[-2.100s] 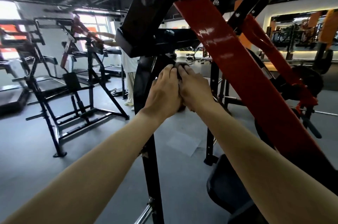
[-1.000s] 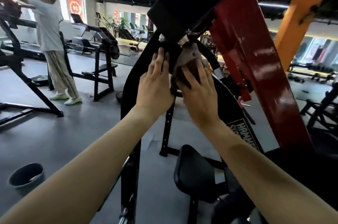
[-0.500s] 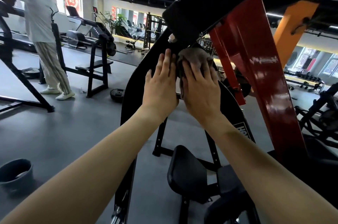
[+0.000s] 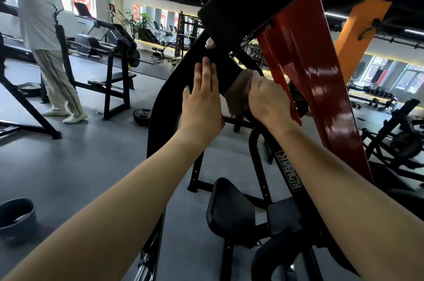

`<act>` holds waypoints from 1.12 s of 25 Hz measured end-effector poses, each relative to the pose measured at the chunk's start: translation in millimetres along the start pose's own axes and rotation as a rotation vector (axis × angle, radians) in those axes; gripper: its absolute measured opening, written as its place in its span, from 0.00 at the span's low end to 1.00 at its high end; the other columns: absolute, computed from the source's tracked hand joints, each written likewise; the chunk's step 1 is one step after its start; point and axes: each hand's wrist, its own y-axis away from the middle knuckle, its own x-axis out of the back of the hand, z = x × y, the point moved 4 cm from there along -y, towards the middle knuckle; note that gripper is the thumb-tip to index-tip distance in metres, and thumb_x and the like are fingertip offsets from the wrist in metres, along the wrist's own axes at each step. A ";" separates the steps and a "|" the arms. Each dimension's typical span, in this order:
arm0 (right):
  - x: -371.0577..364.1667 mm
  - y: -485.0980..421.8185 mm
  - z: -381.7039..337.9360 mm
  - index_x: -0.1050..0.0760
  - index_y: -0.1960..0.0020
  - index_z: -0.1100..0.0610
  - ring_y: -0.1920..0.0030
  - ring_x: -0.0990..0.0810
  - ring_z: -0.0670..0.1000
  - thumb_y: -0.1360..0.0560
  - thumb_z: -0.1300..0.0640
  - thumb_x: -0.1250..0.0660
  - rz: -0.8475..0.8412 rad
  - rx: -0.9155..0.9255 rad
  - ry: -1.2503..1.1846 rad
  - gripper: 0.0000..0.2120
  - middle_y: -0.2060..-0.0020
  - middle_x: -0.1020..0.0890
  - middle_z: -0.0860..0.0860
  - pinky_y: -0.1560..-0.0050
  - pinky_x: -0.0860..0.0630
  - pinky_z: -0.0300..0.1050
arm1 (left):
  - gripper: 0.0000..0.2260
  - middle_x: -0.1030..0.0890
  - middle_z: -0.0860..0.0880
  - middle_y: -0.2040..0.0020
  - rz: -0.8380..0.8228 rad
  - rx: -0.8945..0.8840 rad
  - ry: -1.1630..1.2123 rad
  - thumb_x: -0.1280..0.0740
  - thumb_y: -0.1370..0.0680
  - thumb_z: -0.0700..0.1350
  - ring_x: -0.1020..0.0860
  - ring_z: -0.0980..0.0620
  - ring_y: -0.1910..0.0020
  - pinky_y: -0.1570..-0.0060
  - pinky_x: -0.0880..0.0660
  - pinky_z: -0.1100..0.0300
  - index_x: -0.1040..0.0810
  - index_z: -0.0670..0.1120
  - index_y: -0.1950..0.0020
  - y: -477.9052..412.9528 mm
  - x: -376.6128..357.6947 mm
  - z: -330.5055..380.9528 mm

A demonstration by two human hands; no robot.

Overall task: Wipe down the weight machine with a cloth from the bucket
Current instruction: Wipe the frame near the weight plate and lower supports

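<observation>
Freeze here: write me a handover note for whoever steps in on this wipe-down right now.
Left hand: open, flat on the black frame, as if bracing.
Right hand: grips the cloth against the frame's bar, just below the top joint; its fingers are blurred.
Bucket: far left, low in view, away from both hands.
Done: the cloth is out of the bucket and on the machine.
Left: which parts are already wiped cannot be told. Probably carry on down the frame, then do the red arm and the seat.
</observation>
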 end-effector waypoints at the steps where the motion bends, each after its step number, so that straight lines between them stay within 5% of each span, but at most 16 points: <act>1: 3.4 -6.5 0.4 0.23 0.36 0.59 0.48 0.20 0.58 0.13 0.43 0.59 -0.107 -0.056 -0.010 0.31 0.51 0.19 0.56 0.42 0.25 0.57 | 0.52 0.64 0.41 0.18 -0.018 0.007 0.005 0.27 0.26 0.50 0.58 0.40 0.18 0.25 0.36 0.42 0.62 0.39 0.18 0.6 1.0 2.7; 4: 2.8 -4.6 15.6 0.22 0.47 0.61 0.51 0.22 0.59 0.13 0.43 0.59 -0.169 -0.153 -0.089 0.32 0.59 0.22 0.56 0.46 0.31 0.51 | 0.49 0.65 0.41 0.18 -0.050 -0.001 0.049 0.30 0.24 0.51 0.60 0.41 0.18 0.23 0.39 0.43 0.62 0.39 0.18 0.9 6.1 3.1; 6: -2.7 5.2 41.1 0.24 0.51 0.60 0.48 0.22 0.61 0.13 0.44 0.58 -0.121 -0.195 -0.081 0.30 0.54 0.20 0.57 0.47 0.33 0.51 | 0.47 0.65 0.43 0.18 -0.046 -0.019 0.051 0.31 0.25 0.45 0.60 0.43 0.18 0.23 0.40 0.43 0.62 0.40 0.17 1.3 8.7 -2.3; 9: -7.3 1.4 65.2 0.27 0.35 0.61 0.37 0.25 0.65 0.14 0.50 0.57 -0.212 -0.261 -0.014 0.24 0.37 0.23 0.64 0.41 0.33 0.54 | 0.48 0.65 0.43 0.18 -0.085 -0.045 0.061 0.31 0.26 0.44 0.61 0.43 0.18 0.22 0.42 0.44 0.62 0.41 0.17 0.2 13.9 -5.1; 12: -2.0 -15.1 43.7 0.27 0.32 0.61 0.33 0.26 0.65 0.13 0.51 0.58 -0.300 -0.267 -0.062 0.25 0.33 0.24 0.65 0.34 0.32 0.58 | 0.46 0.62 0.39 0.17 -0.092 -0.023 0.067 0.32 0.25 0.45 0.59 0.40 0.18 0.20 0.47 0.44 0.59 0.38 0.18 0.2 19.9 6.3; 15: -1.2 -2.4 21.6 0.21 0.47 0.61 0.46 0.19 0.64 0.13 0.45 0.58 -0.132 -0.133 -0.137 0.31 0.51 0.18 0.62 0.45 0.26 0.57 | 0.37 0.49 0.34 0.19 0.001 0.038 0.165 0.35 0.25 0.45 0.49 0.36 0.19 0.21 0.44 0.43 0.46 0.34 0.20 0.6 24.6 19.1; 19: 0.3 32.9 52.1 0.23 0.42 0.57 0.58 0.23 0.58 0.13 0.44 0.56 -0.019 -0.112 -0.086 0.26 0.55 0.19 0.57 0.59 0.31 0.50 | 0.18 0.30 0.41 0.32 0.266 -0.184 0.171 0.35 0.25 0.41 0.33 0.42 0.28 0.29 0.31 0.46 0.24 0.40 0.36 1.7 28.3 36.9; 21: 0.7 18.7 64.1 0.25 0.36 0.61 0.54 0.24 0.61 0.12 0.48 0.55 -0.117 -0.135 -0.021 0.24 0.47 0.19 0.61 0.56 0.30 0.52 | 0.18 0.29 0.44 0.30 0.219 -0.346 0.173 0.36 0.24 0.40 0.34 0.45 0.25 0.25 0.35 0.47 0.24 0.41 0.34 -4.2 25.0 49.1; 24: 1.0 -0.9 62.6 0.31 0.31 0.67 0.39 0.22 0.66 0.13 0.58 0.54 -0.318 -0.195 -0.079 0.20 0.38 0.22 0.66 0.42 0.26 0.56 | 0.19 0.29 0.46 0.27 0.161 -0.344 0.183 0.42 0.18 0.42 0.38 0.48 0.21 0.21 0.41 0.49 0.28 0.43 0.27 -16.2 19.1 58.0; 28: -7.1 2.2 87.4 0.29 0.35 0.70 0.44 0.20 0.65 0.15 0.68 0.53 -0.334 -0.198 -0.049 0.16 0.42 0.21 0.68 0.46 0.25 0.56 | 0.18 0.29 0.46 0.28 0.210 -0.312 0.166 0.45 0.16 0.45 0.39 0.47 0.21 0.20 0.46 0.48 0.29 0.42 0.28 -16.1 2.4 62.6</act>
